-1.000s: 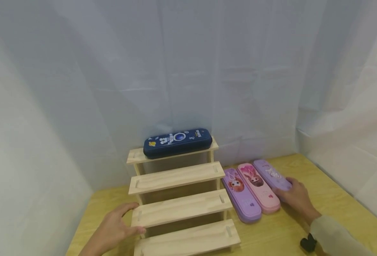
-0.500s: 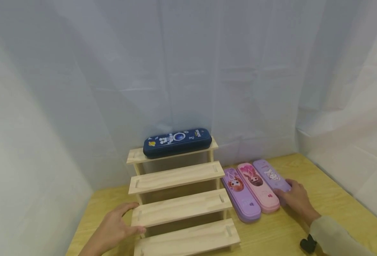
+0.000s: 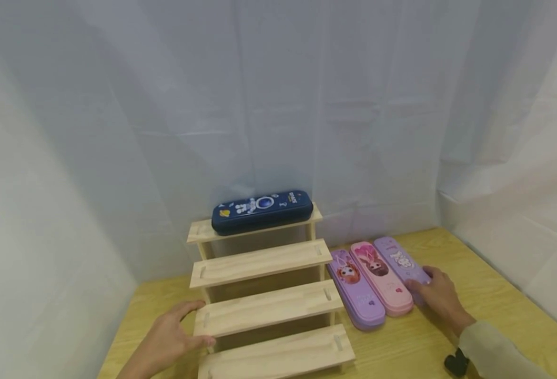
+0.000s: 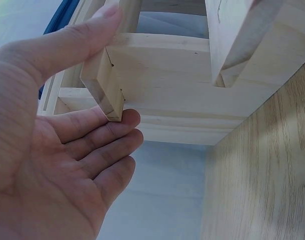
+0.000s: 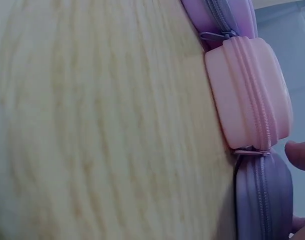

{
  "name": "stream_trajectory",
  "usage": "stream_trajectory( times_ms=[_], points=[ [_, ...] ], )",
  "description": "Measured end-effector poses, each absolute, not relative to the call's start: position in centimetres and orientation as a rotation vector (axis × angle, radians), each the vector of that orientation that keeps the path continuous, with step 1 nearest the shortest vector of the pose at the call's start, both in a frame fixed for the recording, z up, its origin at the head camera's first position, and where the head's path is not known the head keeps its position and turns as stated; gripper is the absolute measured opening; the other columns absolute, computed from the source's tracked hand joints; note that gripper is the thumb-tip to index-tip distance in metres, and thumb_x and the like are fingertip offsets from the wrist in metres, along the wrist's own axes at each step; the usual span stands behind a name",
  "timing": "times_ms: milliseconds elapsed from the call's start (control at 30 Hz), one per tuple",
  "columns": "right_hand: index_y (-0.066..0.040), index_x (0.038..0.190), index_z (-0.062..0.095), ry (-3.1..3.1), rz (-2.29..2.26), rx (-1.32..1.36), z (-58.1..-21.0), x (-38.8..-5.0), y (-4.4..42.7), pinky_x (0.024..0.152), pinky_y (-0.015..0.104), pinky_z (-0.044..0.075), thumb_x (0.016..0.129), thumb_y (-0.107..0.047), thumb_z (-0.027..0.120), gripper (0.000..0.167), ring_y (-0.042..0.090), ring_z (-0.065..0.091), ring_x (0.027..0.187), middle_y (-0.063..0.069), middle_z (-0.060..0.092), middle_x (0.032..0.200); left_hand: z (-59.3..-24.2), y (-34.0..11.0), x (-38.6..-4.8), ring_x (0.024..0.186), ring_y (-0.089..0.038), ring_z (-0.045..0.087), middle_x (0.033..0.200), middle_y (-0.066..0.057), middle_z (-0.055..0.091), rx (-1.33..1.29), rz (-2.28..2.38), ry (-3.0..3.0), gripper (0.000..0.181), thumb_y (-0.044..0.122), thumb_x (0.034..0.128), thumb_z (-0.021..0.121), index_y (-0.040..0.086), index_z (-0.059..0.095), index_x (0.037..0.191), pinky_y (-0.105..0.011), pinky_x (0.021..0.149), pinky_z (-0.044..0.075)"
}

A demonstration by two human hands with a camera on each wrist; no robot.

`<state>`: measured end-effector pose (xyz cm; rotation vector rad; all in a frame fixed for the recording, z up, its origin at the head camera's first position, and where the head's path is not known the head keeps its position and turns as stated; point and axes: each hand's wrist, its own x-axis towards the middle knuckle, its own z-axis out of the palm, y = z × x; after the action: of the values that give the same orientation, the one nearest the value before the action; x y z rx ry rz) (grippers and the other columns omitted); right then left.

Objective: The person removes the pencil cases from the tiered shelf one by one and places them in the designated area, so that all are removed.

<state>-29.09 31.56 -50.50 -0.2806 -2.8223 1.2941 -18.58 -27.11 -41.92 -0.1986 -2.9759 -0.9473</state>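
The left hand [image 3: 166,337] grips the left end of a shelf board of the wooden stepped rack [image 3: 269,308]; in the left wrist view the thumb lies on one side of the board [image 4: 100,82] and the fingers on the other. At the right, the right hand [image 3: 441,297] holds the near end of the rightmost purple case [image 3: 398,258], thumb and fingers at its two sides. Beside it lie a pink case [image 3: 387,284] and another purple case [image 3: 358,295]. The right wrist view shows the zipped ends of the cases, with the thumb [image 5: 300,155] at its edge.
A dark blue case with space pictures [image 3: 264,210] lies on the rack's top board. Pale sheeting [image 3: 278,105] hangs behind and at both sides of the wooden table [image 3: 467,273]. A black object [image 3: 455,363] is by the right sleeve [image 3: 496,347].
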Motion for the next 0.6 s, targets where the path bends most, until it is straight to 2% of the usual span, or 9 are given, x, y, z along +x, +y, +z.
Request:
stream_trajectory(
  times_ms=[133,467,533,600],
  points=[
    [0.016,0.154,0.016,-2.748,1.358,-0.242,-49.3,-29.0,31.6,0.119,0.069,0.028,0.100,-0.040,0.060,0.089,0.059,0.030,0.142,0.043,0.027,0.154,-41.9,-27.1,-18.6,0.136,-0.047,0.052,0.146,-0.018,0.057,-0.198,-0.956,-2.975,0.088,0.056,0.0706,0.087,0.011,0.057,0.141,-0.062,0.105,0.050],
    [0.008,0.157,0.012,-2.512,1.397,-0.063,-43.7,-29.1,31.4,0.120,0.065,0.027,0.101,-0.033,0.062,0.086,0.053,0.029,0.145,0.035,0.029,0.159,-41.9,-27.1,-18.6,0.135,-0.046,0.053,0.146,-0.018,0.058,-0.208,-0.962,-2.969,0.088,0.056,0.0708,0.087,0.011,0.057,0.141,-0.062,0.104,0.050],
    [0.005,0.159,0.011,-2.450,1.447,-0.009,-42.6,-29.2,31.5,0.127,0.048,0.029,0.102,-0.032,0.061,0.085,0.050,0.028,0.146,0.033,0.026,0.161,-41.9,-27.1,-18.6,0.135,-0.046,0.053,0.146,-0.018,0.058,-0.209,-0.968,-2.969,0.088,0.056,0.0709,0.087,0.011,0.057,0.141,-0.062,0.105,0.050],
    [0.002,0.160,0.010,-2.379,1.496,0.050,-41.4,-29.2,31.6,0.125,0.026,0.030,0.103,-0.030,0.060,0.082,0.044,0.028,0.148,0.030,0.024,0.163,-41.9,-27.2,-18.6,0.135,-0.046,0.053,0.146,-0.017,0.058,-0.206,-0.975,-2.970,0.088,0.056,0.0710,0.087,0.011,0.057,0.141,-0.062,0.105,0.050]
  ],
)
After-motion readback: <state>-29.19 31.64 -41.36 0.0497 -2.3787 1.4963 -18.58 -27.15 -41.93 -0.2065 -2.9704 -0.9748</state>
